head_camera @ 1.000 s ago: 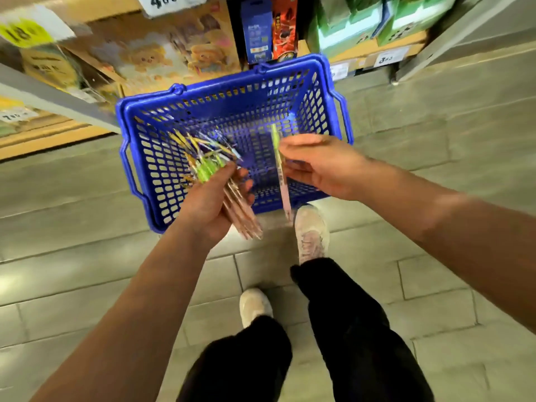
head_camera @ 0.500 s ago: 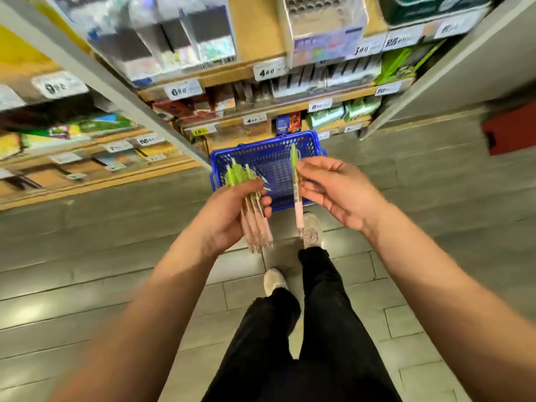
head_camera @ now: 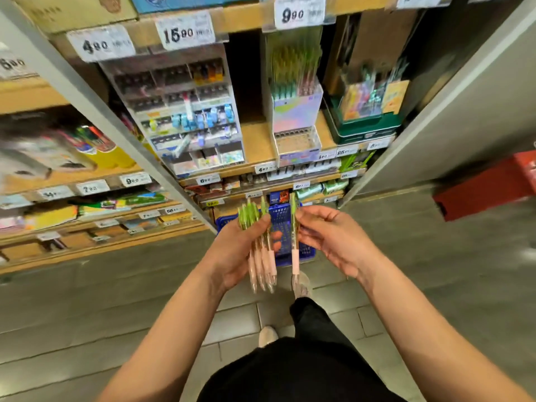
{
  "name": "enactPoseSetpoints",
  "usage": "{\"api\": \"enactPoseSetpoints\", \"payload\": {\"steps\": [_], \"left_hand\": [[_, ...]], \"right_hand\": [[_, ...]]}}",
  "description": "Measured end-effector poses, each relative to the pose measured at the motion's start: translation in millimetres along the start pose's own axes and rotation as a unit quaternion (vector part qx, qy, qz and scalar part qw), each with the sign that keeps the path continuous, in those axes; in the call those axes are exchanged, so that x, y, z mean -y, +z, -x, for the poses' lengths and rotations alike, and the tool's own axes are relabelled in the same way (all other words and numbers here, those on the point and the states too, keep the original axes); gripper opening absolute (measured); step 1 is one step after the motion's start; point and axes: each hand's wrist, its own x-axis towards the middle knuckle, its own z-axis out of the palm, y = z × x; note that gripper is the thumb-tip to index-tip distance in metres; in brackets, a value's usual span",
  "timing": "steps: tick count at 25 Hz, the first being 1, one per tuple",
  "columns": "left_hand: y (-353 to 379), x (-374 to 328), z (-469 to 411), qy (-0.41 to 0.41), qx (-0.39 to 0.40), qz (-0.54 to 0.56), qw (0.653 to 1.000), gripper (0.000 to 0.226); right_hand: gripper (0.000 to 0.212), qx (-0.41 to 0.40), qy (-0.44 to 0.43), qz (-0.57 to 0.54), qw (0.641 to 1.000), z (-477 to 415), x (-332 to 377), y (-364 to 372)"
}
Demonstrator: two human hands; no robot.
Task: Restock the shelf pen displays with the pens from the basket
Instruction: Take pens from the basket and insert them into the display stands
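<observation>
My left hand (head_camera: 237, 250) grips a bundle of pens (head_camera: 259, 256) with green tops and pink grips, tips pointing down. My right hand (head_camera: 327, 242) pinches a single pen (head_camera: 295, 245) of the same kind, held upright just right of the bundle. The blue basket (head_camera: 282, 227) sits on the floor below and behind both hands, mostly hidden by them. On the shelf above stands a clear pen display (head_camera: 295, 111) holding green and pink pens at its back, with an open perforated front tray (head_camera: 295, 142).
A clear multi-compartment display (head_camera: 185, 111) stands left of the pen display. A green display box (head_camera: 365, 111) of mixed pens stands to its right. A grey upright (head_camera: 95, 103) divides the shelf bays. A red box (head_camera: 487, 187) lies on the floor at right.
The view has tilted up from the basket to the shelves. Both hands have risen away from the basket, still holding the bundle and the single pen.
</observation>
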Motion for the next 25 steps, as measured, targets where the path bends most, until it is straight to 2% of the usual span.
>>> {"api": "enactPoseSetpoints", "payload": {"steps": [4, 8, 12, 19, 25], "left_hand": [[24.4, -14.7, -4.2, 0.019, -0.001, -0.006, 1.0, 0.019], [48.8, -32.2, -19.0, 0.023, -0.009, -0.032, 0.999, 0.03], [75.8, -50.3, -40.6, 0.045, -0.03, -0.022, 0.998, 0.018], [92.6, -73.8, -71.0, 0.059, -0.022, -0.001, 0.998, 0.022], [83.2, -95.2, -105.5, 0.041, 0.011, -0.017, 0.999, 0.044]], "right_hand": [[0.024, 0.007, -0.009, 0.0, 1.0, -4.4, 31.1, -9.9], [0.022, 0.004, -0.01, 0.034, 0.999, -18.9, 63.5, -25.3], [0.017, 0.026, -0.002, 0.054, 0.998, -46.9, 97.9, -42.4], [0.016, 0.033, 0.009, 0.047, 0.998, -86.1, 130.7, -46.5], [0.018, 0.0, -0.015, 0.038, 0.999, -106.8, 133.9, -39.9]]}}
